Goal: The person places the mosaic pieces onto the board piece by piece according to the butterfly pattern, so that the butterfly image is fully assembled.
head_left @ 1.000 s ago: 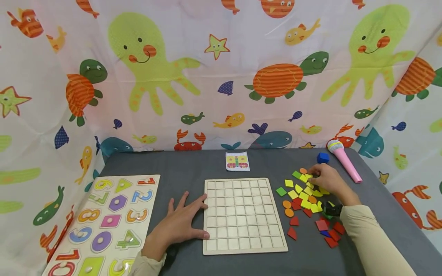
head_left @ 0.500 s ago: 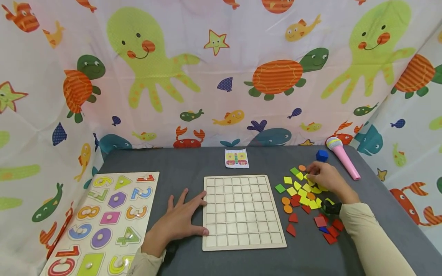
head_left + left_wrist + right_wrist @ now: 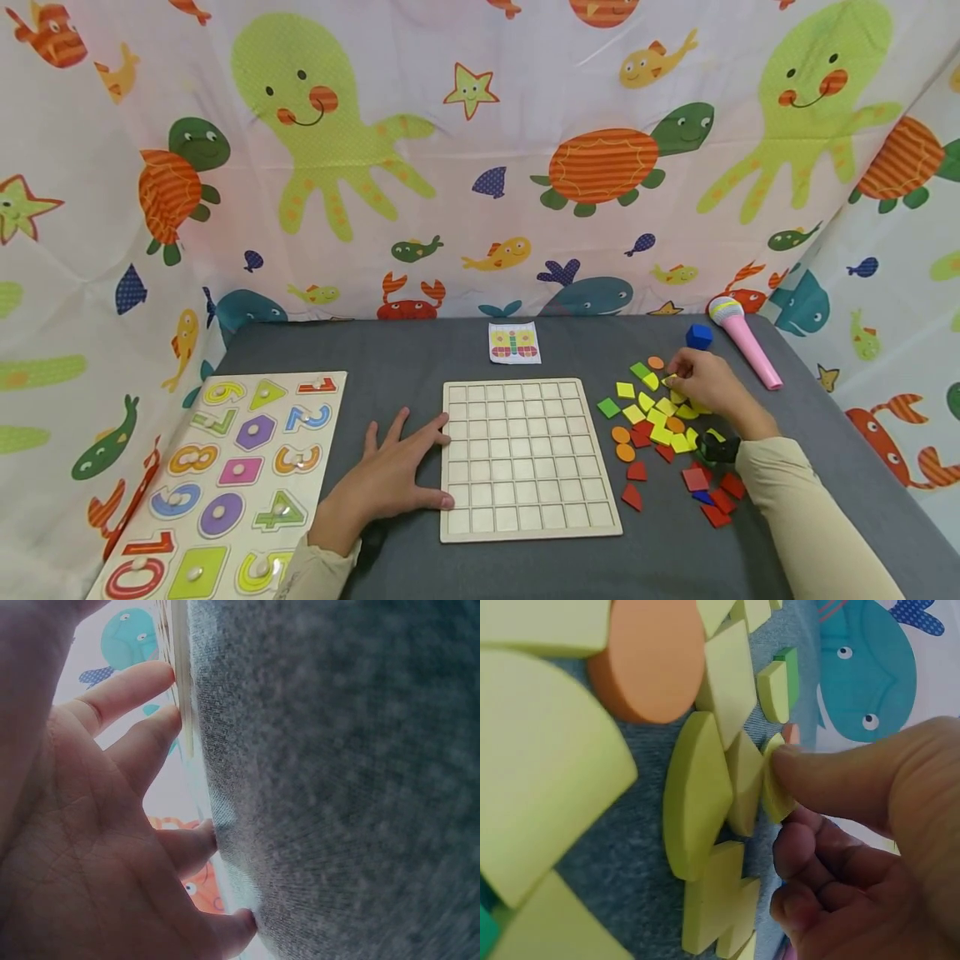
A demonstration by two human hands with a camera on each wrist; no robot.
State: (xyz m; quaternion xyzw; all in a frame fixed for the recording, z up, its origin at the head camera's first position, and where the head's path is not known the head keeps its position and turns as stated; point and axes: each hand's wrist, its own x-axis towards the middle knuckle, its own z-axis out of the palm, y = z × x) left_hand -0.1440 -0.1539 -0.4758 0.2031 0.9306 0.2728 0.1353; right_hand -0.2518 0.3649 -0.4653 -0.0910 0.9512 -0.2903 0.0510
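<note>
My left hand (image 3: pixel 390 483) lies with fingers spread at the left edge of the wooden grid board (image 3: pixel 528 460); in the left wrist view its fingertips touch the board's edge and the grey cloth. At the far side of the loose pieces, my right hand (image 3: pixel 708 381) bends over the yellow ones. The right wrist view shows its thumb and fingers pinching a yellow piece (image 3: pixel 777 784) with a curved edge. More yellow pieces (image 3: pixel 699 795) and an orange disc (image 3: pixel 649 660) lie beside it. Every cell seen on the board is bare.
A butterfly pattern card (image 3: pixel 514 342) lies behind the board. Left of it is a number and shape puzzle (image 3: pixel 241 471). A blue cube (image 3: pixel 699 337) and a pink toy microphone (image 3: pixel 752 351) are at the back right. Red pieces (image 3: pixel 716 516) lie nearer the front, below the right wrist.
The whole head view has shifted up slightly. Both hands have stayed in nearly the same places, the right one still among the yellow pieces.
</note>
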